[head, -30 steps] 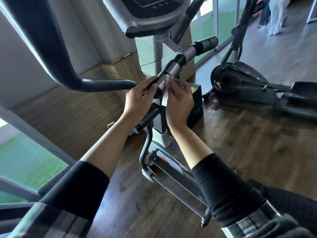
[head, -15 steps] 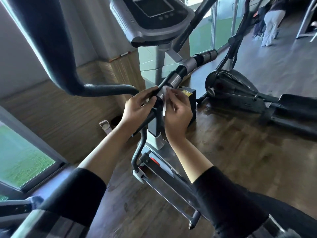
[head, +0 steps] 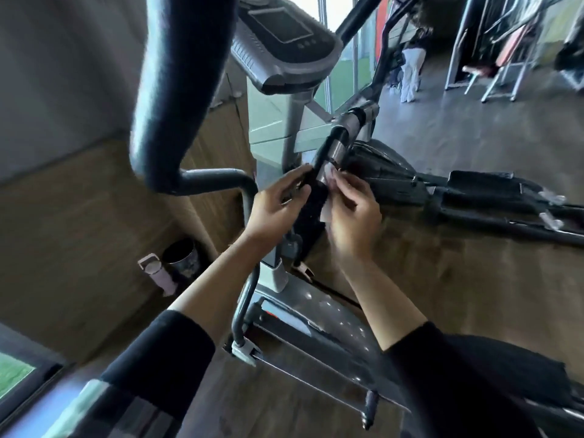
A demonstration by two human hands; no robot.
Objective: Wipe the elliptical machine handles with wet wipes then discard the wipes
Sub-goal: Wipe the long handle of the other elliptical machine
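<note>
Head view: right hand [head: 354,216] pinches crumpled wipe [head: 327,210]

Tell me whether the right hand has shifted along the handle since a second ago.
Cannot tell: the right hand presses the wipe on the handle beside its silver band, as before; only the camera clearly moved.

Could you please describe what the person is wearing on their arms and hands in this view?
Both hands, left hand and right hand, are bare, with no gloves visible. Each forearm is uncovered below a black sleeve pushed up toward the elbow. A lighter plaid-like garment shows below the left sleeve, though it is blurred.
</note>
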